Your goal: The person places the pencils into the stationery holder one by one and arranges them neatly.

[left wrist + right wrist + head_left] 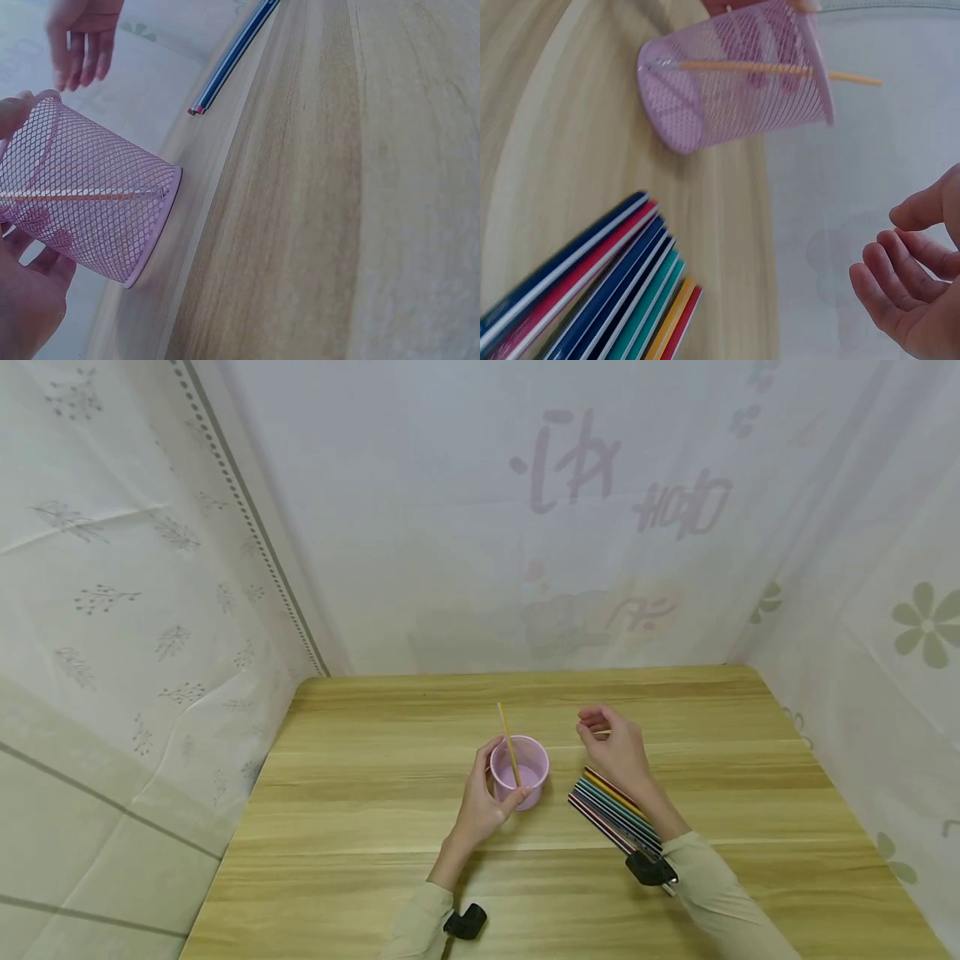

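Observation:
My left hand (480, 806) holds a pink mesh pen cup (531, 798), thumb at the near side and fingers round the left. The cup stands upright on the wooden table (360, 827). One thin yellow pencil (507, 731) leans inside it, its upper end above the rim. To the right of the cup, my right hand (618, 747) is raised with loosely bent fingers. The right wrist view shows nothing between its fingers (900, 266). Beneath the right wrist lies a row of several coloured pencils (630, 277), dark blue, red, green and yellow among them.
Patterned pale cloth (420, 527) hangs behind the table and along both sides. A black wrist camera (466, 922) sits on the left sleeve, and another black camera (651, 868) on the right wrist overlaps the pencils' near ends in the head view.

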`<action>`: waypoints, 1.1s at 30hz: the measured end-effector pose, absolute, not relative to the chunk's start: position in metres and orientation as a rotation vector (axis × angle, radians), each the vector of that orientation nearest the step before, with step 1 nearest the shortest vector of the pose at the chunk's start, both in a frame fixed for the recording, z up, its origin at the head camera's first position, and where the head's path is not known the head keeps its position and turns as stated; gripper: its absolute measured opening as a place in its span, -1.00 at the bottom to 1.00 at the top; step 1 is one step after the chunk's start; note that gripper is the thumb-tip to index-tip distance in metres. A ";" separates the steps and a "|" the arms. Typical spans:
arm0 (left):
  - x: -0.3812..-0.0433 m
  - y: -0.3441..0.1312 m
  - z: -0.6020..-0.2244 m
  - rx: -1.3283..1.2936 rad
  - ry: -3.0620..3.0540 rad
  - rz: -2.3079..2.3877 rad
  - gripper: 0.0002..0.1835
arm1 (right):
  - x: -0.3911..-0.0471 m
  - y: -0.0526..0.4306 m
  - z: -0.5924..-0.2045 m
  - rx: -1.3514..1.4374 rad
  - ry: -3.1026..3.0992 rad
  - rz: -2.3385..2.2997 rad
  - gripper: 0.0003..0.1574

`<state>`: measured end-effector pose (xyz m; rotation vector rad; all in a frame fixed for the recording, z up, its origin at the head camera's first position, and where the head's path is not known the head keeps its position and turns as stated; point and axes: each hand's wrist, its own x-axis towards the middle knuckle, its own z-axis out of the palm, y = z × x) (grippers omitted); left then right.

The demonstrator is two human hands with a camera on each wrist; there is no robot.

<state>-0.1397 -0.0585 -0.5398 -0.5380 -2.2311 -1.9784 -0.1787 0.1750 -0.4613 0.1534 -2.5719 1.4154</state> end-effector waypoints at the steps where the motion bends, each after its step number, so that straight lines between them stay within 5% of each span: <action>1: -0.140 -0.059 -0.542 -0.537 -2.225 -1.980 -0.03 | -0.178 0.178 -0.463 0.153 -2.578 1.409 -0.82; 25: -0.141 -0.058 -0.546 -0.538 -2.206 -1.997 -0.03 | -0.153 0.219 -0.506 0.160 -2.825 1.232 -0.71; 33: -0.129 -0.060 -0.508 -0.582 -2.212 -2.021 -0.07 | -0.148 0.224 -0.512 0.142 -2.941 1.204 -0.74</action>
